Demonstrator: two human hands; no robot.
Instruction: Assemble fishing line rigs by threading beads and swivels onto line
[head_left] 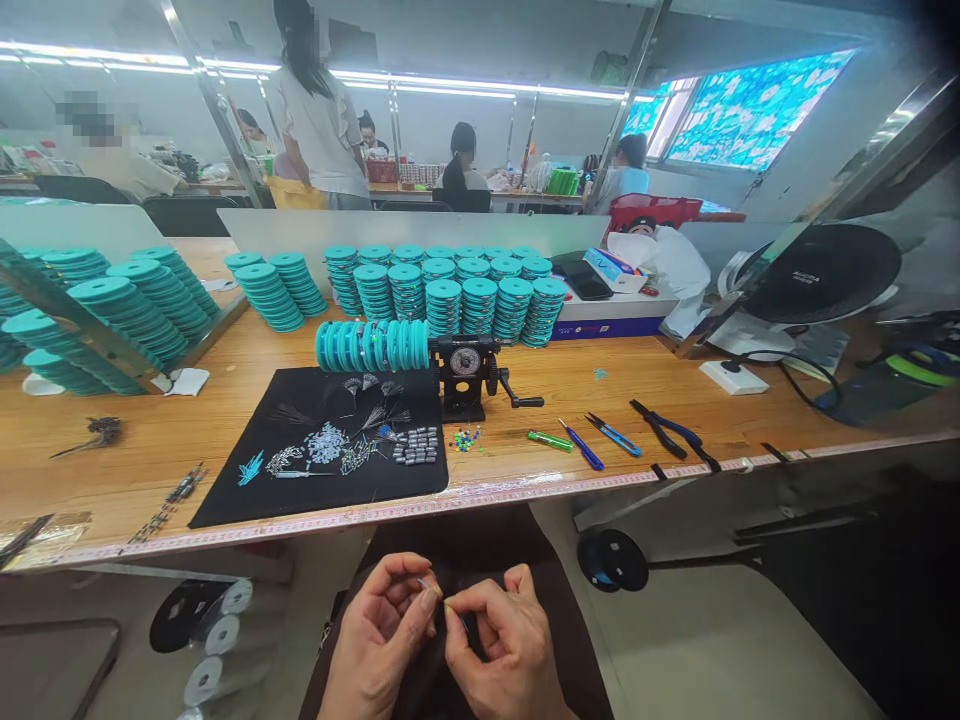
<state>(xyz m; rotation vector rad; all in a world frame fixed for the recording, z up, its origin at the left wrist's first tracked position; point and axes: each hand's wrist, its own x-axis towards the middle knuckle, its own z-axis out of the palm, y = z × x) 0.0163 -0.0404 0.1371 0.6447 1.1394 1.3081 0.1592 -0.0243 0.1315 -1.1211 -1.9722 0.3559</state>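
Note:
Above my lap, in front of the table edge, my left hand (394,625) is closed in a pinch of thumb and forefinger. A small thin pale piece (424,583) shows at its fingertips. Close beside it, my right hand (499,635) is also pinched shut, its fingertips almost meeting those of the left. What the right fingers grip is too small to make out. Beyond the hands lies a black mat (315,510) with small grey cylinders (415,446), translucent bits (326,443), blue sticks (250,468) and fine wire bundles (367,383).
A hand-cranked winder (463,375) carries a row of teal spools (371,345). Stacked teal spools (480,300) stand behind. Coloured beads (466,438), a green cutter (550,440), a blue pen-like tool (581,444), blue snips (613,435) and pliers (667,432) lie rightward. Several people sit or stand beyond.

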